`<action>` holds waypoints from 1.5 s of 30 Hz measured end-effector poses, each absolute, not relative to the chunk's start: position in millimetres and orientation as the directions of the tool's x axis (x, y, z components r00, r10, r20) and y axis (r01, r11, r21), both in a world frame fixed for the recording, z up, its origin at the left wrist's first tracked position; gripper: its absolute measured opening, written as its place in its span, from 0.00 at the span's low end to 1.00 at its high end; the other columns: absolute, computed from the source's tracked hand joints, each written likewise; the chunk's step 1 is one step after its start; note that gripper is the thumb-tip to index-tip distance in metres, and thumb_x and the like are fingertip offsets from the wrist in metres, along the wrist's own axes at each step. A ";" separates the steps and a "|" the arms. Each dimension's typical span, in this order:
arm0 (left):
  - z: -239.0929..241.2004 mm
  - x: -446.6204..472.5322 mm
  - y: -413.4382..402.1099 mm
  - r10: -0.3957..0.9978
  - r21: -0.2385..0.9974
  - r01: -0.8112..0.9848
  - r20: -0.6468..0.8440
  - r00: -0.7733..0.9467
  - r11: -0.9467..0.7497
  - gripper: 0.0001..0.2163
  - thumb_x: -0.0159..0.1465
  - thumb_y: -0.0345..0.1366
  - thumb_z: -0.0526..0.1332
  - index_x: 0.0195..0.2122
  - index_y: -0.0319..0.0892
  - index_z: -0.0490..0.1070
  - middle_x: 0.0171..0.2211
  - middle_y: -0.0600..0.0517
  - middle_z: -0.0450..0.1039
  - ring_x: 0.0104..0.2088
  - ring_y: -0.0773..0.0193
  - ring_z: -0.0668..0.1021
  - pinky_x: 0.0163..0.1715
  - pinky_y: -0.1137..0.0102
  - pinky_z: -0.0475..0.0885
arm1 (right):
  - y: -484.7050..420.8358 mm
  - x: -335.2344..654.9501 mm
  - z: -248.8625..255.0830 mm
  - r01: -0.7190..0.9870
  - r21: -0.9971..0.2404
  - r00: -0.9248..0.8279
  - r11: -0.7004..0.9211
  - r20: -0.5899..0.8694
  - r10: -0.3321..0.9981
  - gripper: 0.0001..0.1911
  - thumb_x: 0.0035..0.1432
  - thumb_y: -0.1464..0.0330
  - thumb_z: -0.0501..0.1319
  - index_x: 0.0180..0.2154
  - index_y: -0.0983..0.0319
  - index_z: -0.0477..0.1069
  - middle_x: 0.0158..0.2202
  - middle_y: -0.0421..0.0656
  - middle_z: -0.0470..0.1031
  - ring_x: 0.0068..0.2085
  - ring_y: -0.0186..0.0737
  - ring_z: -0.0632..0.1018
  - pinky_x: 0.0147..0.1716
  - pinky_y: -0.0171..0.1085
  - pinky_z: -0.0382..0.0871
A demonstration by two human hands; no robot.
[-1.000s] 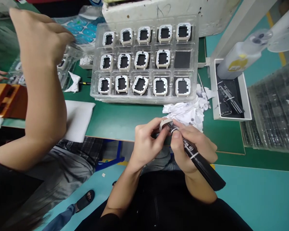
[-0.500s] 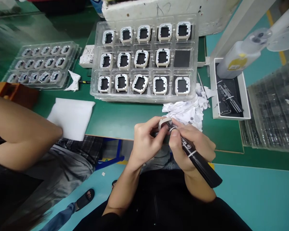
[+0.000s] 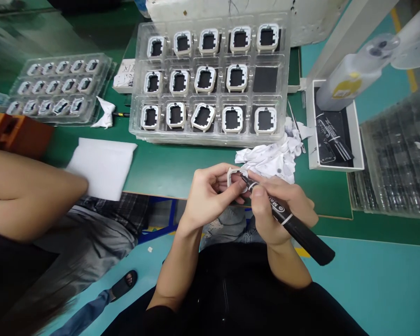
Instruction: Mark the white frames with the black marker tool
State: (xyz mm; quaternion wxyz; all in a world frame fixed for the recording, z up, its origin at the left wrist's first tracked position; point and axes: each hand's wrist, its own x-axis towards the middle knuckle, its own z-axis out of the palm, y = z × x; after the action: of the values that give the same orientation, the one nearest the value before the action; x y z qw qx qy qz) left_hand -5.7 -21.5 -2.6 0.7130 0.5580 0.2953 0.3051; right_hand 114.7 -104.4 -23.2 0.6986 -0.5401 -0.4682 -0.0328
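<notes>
My left hand [image 3: 210, 196] grips a small pale watch-case frame [image 3: 232, 176] between thumb and fingers, just past the table's front edge. In my right hand [image 3: 283, 205] is a black marker pen [image 3: 306, 237], slanted with its tip at the frame's inner edge. Whether the tip touches the frame I cannot tell. Beyond my hands sits a clear plastic tray [image 3: 210, 137] holding rows of similar frames. One pocket [image 3: 265, 80] at the right of its middle row has no frame in it. A crumpled, spotted white cloth [image 3: 269, 161] lies right behind my fingers.
A white box [image 3: 336, 165] at the right holds a bottle [image 3: 350, 81] and a dark marker. Stacked clear trays [image 3: 399, 172] stand beyond it. On the left are another filled tray [image 3: 59, 88], a white foam sheet [image 3: 101, 163] and a co-worker's arm [image 3: 31, 191].
The watch-case frame has turned in my left hand, so its opening now faces up more. My right hand and the marker have shifted slightly to the right. The view has tilted a little.
</notes>
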 end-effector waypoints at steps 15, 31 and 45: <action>-11.6 -6.3 -26.6 0.822 0.985 -0.014 0.149 0.550 -0.170 0.05 0.69 0.33 0.72 0.44 0.39 0.85 0.35 0.51 0.83 0.32 0.65 0.84 0.36 0.76 0.81 | -101.6 114.2 -18.2 0.644 -0.675 0.513 0.360 0.730 0.452 0.09 0.63 0.79 0.70 0.42 0.61 0.78 0.39 0.43 0.87 0.39 0.48 0.90 0.36 0.41 0.88; -13.8 -8.3 -27.6 0.777 0.931 0.024 0.288 0.560 -0.363 0.07 0.72 0.31 0.69 0.48 0.37 0.85 0.35 0.50 0.84 0.31 0.67 0.82 0.34 0.76 0.78 | -107.1 116.0 -20.2 0.636 -0.693 0.522 0.339 0.711 0.472 0.07 0.64 0.77 0.71 0.41 0.62 0.79 0.42 0.45 0.87 0.41 0.47 0.90 0.39 0.40 0.88; 9.5 -3.4 -13.2 0.723 0.914 -0.159 -0.178 0.668 0.372 0.10 0.55 0.25 0.80 0.36 0.36 0.84 0.28 0.53 0.81 0.25 0.64 0.85 0.27 0.77 0.84 | -105.0 115.3 -25.9 0.524 -0.718 0.567 0.458 0.695 0.442 0.10 0.63 0.79 0.70 0.43 0.60 0.80 0.35 0.39 0.84 0.32 0.44 0.86 0.41 0.49 0.91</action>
State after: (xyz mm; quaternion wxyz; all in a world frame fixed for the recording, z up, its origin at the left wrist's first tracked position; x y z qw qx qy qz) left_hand -3.4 -13.2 9.5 0.7752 0.4825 0.2921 0.2845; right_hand 115.3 -105.0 -25.9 0.7162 -0.5199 -0.4647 -0.0286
